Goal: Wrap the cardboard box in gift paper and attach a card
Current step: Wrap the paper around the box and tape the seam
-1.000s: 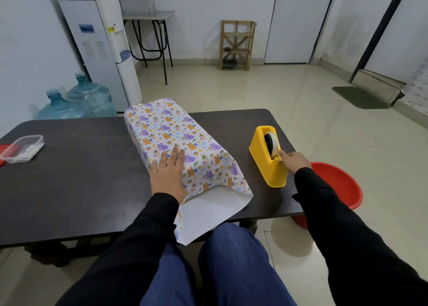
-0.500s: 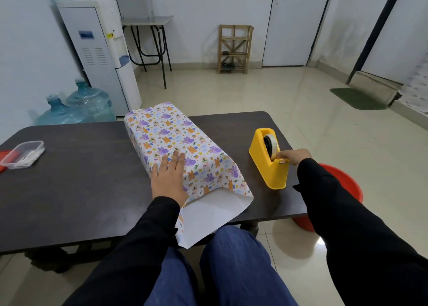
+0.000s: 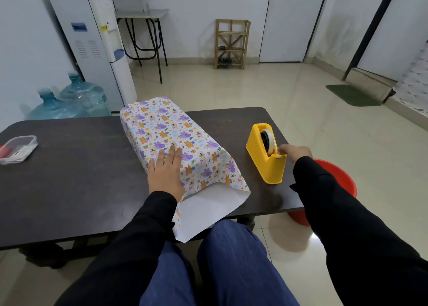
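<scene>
The box, covered in colourful animal-print gift paper [image 3: 171, 134], lies lengthwise on the dark table [image 3: 76, 178]. The paper's near end stands open, its white inside hanging past the table's front edge. My left hand [image 3: 165, 173] presses flat on top of the paper, fingers straight. To the right stands a yellow tape dispenser [image 3: 264, 164] with a roll of tape [image 3: 268, 141]. My right hand [image 3: 293, 152] is at the dispenser's cutter end, fingertips pinching the tape end there. The cardboard itself is hidden under the paper.
A clear plastic container [image 3: 17, 149] with a red item sits at the table's left edge. A red basin [image 3: 333, 185] stands on the floor right of the table. Water bottles [image 3: 69, 101] and a water dispenser [image 3: 92, 46] stand behind it.
My right hand has shifted slightly at the dispenser's cutter end. My left hand stays pressed on the paper; the view has tilted a little.
</scene>
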